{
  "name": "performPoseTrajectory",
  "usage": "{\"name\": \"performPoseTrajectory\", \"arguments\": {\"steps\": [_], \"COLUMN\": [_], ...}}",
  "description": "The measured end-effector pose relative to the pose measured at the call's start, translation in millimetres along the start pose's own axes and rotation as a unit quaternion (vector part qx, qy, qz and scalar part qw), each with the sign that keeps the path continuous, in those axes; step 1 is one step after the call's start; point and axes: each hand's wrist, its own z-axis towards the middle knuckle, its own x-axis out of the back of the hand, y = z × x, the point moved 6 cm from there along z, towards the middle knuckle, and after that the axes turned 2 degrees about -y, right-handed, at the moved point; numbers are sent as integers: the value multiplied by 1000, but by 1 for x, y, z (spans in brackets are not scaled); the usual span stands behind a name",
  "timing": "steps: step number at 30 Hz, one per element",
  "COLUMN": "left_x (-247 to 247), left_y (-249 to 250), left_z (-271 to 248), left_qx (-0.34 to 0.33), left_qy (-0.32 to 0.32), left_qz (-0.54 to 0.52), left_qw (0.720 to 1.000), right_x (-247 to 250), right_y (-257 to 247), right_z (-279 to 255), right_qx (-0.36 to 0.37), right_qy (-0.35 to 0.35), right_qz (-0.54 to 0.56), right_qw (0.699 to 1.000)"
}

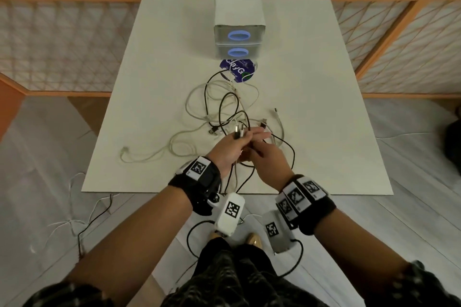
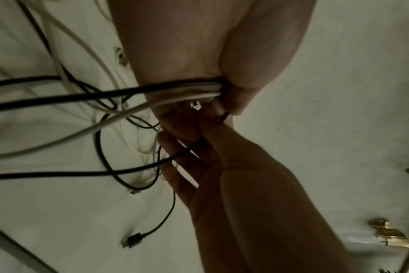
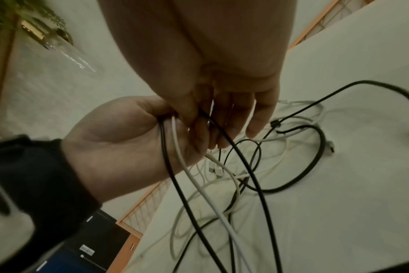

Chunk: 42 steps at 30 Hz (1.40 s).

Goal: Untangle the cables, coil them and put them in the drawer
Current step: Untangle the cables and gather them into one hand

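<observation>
A white tabletop [image 1: 324, 107] stands inside a wooden lattice fence [image 1: 62, 40], with pale floorboards around it. At its far edge sits a small drawer unit [image 1: 239, 22], both drawers shut, and a round blue sticker [image 1: 237, 71] lies just in front of it.

We are still at the untangling step. The cables [image 1: 224, 107], several black and several white, lie in one loose knot across the middle of the tabletop, with one white end trailing off to the left. Our left hand [image 1: 228, 148] is closed around a gathered bunch of cable ends, a few plugs sticking up past the fingers. Our right hand [image 1: 268, 154] is close against it, fingers mostly straight; the right wrist view shows a black cable passing between them, but we cannot tell whether it is truly pinched.

Next, we judge, one cable must be picked out and drawn free of the rest without tightening the loops, then coiled. A drawer also needs opening first.

How many cables there are, and which crosses over which, is hard to read. Both wrist views are dim, and the palms cover the grip itself.
</observation>
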Motion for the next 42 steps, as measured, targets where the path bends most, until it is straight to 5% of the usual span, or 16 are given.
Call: {"name": "performPoseTrajectory", "arguments": {"steps": [5,10,21,24,28,33,42], "left_x": [22,53,35,44,55,50,51], "left_y": [-3,13,-16,-31,-44,-51,-52], "left_z": [-1,2,-26,-47,-69,-86,-86], "left_qx": [25,-21,-1,15,31,37,34], "left_qy": [25,91,53,59,85,57,64], "left_qz": [-92,-336,-123,-14,-33,-80,9], "left_qw": [995,937,991,998,995,994,997], "right_x": [-2,-34,-37,-40,-42,-21,28], "right_y": [11,76,100,119,139,117,66], "right_z": [-44,-91,-79,-87,-95,-60,-2], "right_qx": [66,13,-33,-71,-123,-107,-56], "right_qy": [77,-73,-161,-221,-290,-216,6], "right_qz": [24,-85,-145,-189,-258,-262,-187], "right_qw": [995,994,976,954,913,934,981]}}
